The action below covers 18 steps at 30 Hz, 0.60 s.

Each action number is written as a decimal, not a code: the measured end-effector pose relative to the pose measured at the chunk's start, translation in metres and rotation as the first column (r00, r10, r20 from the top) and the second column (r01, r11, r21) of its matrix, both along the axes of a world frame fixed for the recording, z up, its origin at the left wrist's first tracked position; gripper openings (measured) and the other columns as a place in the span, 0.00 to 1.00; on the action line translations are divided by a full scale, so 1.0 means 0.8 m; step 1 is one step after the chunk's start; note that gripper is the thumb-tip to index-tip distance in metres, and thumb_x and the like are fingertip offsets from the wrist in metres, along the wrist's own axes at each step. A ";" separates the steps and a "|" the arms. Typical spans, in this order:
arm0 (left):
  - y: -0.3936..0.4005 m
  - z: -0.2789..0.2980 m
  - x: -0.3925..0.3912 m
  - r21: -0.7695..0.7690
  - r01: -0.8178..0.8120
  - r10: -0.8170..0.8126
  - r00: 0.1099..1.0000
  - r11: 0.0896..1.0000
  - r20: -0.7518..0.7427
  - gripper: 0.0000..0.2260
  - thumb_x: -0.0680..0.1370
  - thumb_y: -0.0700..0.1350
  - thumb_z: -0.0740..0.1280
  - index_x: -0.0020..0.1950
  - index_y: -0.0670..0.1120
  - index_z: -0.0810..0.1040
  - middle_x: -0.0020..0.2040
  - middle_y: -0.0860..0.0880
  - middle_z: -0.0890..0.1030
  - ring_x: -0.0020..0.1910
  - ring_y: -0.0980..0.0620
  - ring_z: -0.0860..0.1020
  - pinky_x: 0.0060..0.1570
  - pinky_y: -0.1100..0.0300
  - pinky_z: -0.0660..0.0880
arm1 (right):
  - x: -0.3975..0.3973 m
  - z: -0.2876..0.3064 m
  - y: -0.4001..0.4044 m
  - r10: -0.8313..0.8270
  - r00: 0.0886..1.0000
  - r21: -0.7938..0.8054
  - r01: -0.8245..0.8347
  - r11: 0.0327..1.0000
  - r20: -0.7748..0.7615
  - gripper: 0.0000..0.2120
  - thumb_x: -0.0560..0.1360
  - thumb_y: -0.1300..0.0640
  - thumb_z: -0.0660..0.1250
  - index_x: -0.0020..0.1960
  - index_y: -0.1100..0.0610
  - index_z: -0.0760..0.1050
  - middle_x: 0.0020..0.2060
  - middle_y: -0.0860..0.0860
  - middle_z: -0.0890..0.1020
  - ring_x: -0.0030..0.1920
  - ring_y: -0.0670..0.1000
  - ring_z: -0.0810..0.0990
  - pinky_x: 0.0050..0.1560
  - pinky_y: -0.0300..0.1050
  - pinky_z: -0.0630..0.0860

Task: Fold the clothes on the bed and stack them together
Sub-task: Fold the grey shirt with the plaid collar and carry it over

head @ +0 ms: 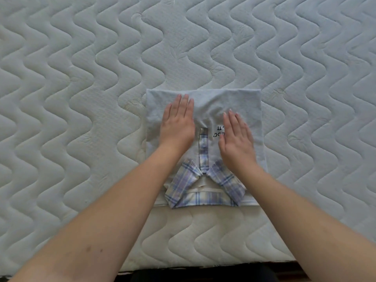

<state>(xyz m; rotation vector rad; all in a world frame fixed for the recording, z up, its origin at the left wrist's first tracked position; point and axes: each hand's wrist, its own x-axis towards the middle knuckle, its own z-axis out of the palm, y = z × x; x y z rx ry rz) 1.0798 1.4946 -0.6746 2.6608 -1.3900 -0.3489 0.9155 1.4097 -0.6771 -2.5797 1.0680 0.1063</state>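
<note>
Two bare forearms reach over the near edge of the bed (pixel 61 98), where a folded shirt (pixel 234 100) lies with its plaid collar (pixel 203 186) nearest the person. Past the collar, the left hand (pixel 177 123) and right hand (pixel 237 139) lie flat on the pale fabric either side of the plaid placket, fingers straight, gripping nothing, probably pressing the fold smooth so it holds. Beyond them the quilted mattress stretches on; no stack shows.
</note>
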 end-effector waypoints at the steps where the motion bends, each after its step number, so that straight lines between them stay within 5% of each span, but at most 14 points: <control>1: -0.016 -0.009 0.005 0.036 0.008 -0.008 1.000 0.999 0.000 0.25 0.84 0.48 0.50 0.81 0.45 0.50 0.81 0.49 0.50 0.80 0.51 0.45 0.75 0.53 0.38 | 0.016 -0.003 -0.004 0.003 1.000 -0.007 -0.003 1.000 0.005 0.28 0.83 0.53 0.50 0.80 0.54 0.45 0.80 0.49 0.48 0.79 0.47 0.43 0.77 0.44 0.38; 7: -0.044 -0.062 0.032 0.164 0.102 -0.106 0.994 0.981 0.011 0.29 0.82 0.58 0.42 0.80 0.50 0.38 0.81 0.51 0.39 0.79 0.51 0.36 0.74 0.52 0.30 | 0.091 -0.035 -0.036 0.073 0.997 -0.016 -0.074 0.997 -0.030 0.28 0.84 0.50 0.47 0.80 0.54 0.42 0.80 0.49 0.44 0.79 0.46 0.40 0.76 0.43 0.34; 12: -0.036 -0.081 0.043 0.151 0.061 -0.064 0.998 0.987 0.014 0.30 0.78 0.64 0.40 0.80 0.59 0.40 0.81 0.50 0.40 0.79 0.46 0.39 0.75 0.44 0.36 | 0.091 -0.061 -0.073 0.164 0.970 -0.013 -0.169 0.985 -0.181 0.31 0.82 0.38 0.44 0.80 0.50 0.41 0.80 0.48 0.43 0.79 0.46 0.40 0.76 0.46 0.34; 18: -0.039 -0.084 0.048 0.184 0.039 -0.033 0.999 0.982 -0.036 0.29 0.78 0.65 0.39 0.77 0.62 0.34 0.80 0.51 0.35 0.78 0.46 0.34 0.73 0.40 0.33 | 0.052 -0.061 -0.125 0.030 0.970 -0.026 -0.038 0.999 -0.240 0.38 0.77 0.31 0.39 0.80 0.51 0.40 0.80 0.49 0.43 0.79 0.48 0.40 0.77 0.47 0.37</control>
